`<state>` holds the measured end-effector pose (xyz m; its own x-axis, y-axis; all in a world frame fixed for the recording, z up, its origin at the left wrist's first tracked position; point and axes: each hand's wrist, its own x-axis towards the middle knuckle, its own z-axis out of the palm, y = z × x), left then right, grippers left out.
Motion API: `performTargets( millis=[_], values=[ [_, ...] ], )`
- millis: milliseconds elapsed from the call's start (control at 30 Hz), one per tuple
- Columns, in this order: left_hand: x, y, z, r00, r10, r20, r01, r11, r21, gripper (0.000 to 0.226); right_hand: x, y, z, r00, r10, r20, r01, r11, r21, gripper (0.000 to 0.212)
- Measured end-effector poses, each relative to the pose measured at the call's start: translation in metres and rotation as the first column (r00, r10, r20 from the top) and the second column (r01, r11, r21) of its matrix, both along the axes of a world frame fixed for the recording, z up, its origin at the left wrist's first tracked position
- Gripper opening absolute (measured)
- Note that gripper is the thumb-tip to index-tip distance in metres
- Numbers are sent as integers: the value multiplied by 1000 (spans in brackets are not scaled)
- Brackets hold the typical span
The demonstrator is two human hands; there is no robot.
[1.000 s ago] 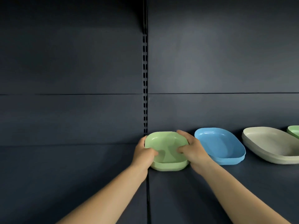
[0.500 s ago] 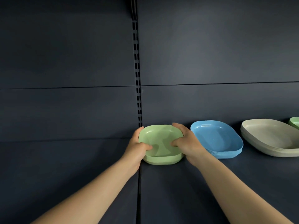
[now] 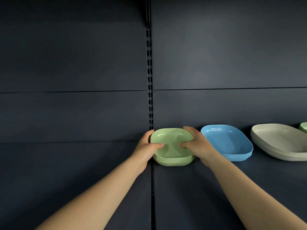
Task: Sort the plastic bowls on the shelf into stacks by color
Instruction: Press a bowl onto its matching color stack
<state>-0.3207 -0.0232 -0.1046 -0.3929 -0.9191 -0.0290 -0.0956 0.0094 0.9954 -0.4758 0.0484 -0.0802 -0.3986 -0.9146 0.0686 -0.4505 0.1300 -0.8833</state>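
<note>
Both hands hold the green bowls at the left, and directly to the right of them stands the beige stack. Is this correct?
Not quite. In the head view both hands, left hand and right hand, hold the green bowls, but directly to their right stands the blue stack; the beige stack comes after it.

One head-worn view looks forward and slightly down along both forearms at a dark shelf (image 3: 216, 188), close enough that the back panel (image 3: 224, 55) fills the upper frame. The two hands' grip sits just below centre, a slotted upright (image 3: 150, 80) rising behind it.
</note>
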Motion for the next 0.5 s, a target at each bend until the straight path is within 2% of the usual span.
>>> performTargets(
  millis=[100,167,267,367,500],
  values=[
    [22,-1,13,992,-65,106,70,996,-48,60,1,0,8,968,-16,-250,31,998,55,47],
    [47,-2,25,971,-90,220,119,985,-122,57,9,1,20,903,5,-430,36,995,88,59],
    [96,-3,49,907,-66,415,190,945,-265,57,36,5,42,799,55,-599,10,995,103,65],
    [159,-3,71,791,32,611,267,880,-392,58,87,9,63,691,173,-702,-90,984,154,67],
    [259,4,92,646,169,744,319,826,-465,57,183,13,78,626,228,-746,-183,972,144,69]
  ],
)
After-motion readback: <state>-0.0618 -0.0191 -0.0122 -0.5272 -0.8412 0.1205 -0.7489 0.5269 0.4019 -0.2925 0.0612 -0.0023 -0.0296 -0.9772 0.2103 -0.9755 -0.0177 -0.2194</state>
